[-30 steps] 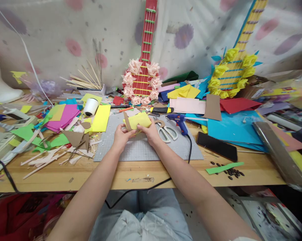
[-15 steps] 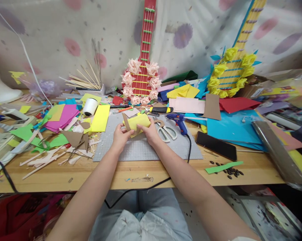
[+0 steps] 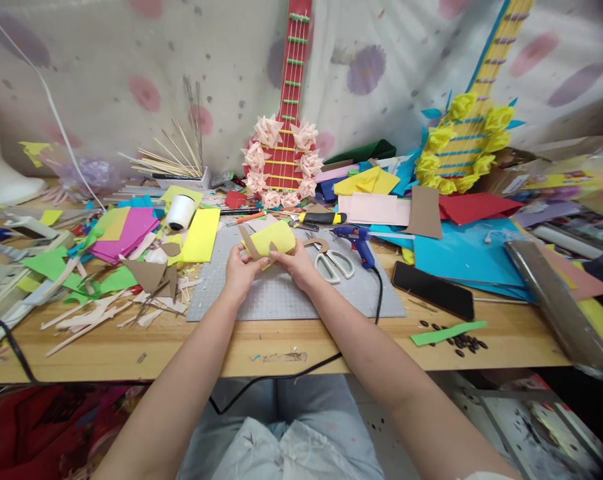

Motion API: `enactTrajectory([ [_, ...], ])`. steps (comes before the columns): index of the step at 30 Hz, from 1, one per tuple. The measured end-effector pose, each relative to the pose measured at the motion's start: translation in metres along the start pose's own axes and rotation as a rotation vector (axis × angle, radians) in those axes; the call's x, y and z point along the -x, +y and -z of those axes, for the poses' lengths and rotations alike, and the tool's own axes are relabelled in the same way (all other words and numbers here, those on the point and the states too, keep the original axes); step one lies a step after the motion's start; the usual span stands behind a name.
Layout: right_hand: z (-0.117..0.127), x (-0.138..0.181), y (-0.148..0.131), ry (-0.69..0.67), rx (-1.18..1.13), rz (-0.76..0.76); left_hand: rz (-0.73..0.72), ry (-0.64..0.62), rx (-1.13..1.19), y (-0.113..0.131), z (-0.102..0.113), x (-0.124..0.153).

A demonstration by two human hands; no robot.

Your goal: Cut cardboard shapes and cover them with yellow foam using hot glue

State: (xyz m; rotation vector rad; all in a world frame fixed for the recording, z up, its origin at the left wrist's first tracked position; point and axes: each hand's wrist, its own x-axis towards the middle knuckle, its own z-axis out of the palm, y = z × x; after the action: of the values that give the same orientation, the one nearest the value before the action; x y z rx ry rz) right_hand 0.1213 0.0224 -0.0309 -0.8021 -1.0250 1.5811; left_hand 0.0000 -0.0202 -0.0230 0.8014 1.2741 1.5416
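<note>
Between both hands is a yellow paper roll (image 3: 277, 237) with a brown paper strip (image 3: 249, 241) across its left end, held above the grey cutting mat (image 3: 216, 293). My left hand (image 3: 241, 268) grips the left end, thumb on the strip. My right hand (image 3: 296, 262) closes on the lower right part, its thumb near a small brown piece on the yellow surface. Just right of that hand lie white-handled scissors (image 3: 335, 265). Farther right, a blue hot glue gun (image 3: 357, 241) rests on the mat. The fingers under the roll are hidden.
A black phone (image 3: 433, 291) lies at right, behind a green strip (image 3: 449, 333) and dark beads. Paper scraps (image 3: 91, 312) cover the left side. A white roll (image 3: 180, 213) stands behind. Paper guitars, one red (image 3: 280, 167), one yellow (image 3: 464, 143), lean at the back.
The roll has turned in my hands, so the brown strip slants more and a small brown piece shows by my right thumb. Both hands stay in nearly the same place.
</note>
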Motion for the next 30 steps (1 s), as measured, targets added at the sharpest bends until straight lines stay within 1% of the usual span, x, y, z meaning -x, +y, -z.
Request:
enactTrajectory([
  [4,0.002,-0.001,0.001,0.033,0.033,0.021,-0.017,0.038,-0.012,0.000,-0.003,0.001],
  [8,0.004,-0.001,-0.001,0.053,0.084,0.022,0.022,0.036,0.017,0.004,-0.004,0.002],
  [12,0.008,-0.002,-0.003,0.033,0.138,-0.002,0.031,0.040,0.079,0.008,0.002,-0.001],
  [17,0.011,-0.002,-0.003,0.018,0.212,-0.005,0.077,0.047,0.154,0.007,0.009,-0.007],
  [25,0.012,-0.003,-0.004,-0.004,0.280,-0.011,0.080,0.045,0.257,0.010,0.012,-0.009],
  [30,0.016,-0.004,-0.002,-0.036,0.342,-0.010,0.060,0.076,0.315,0.013,0.013,-0.010],
])
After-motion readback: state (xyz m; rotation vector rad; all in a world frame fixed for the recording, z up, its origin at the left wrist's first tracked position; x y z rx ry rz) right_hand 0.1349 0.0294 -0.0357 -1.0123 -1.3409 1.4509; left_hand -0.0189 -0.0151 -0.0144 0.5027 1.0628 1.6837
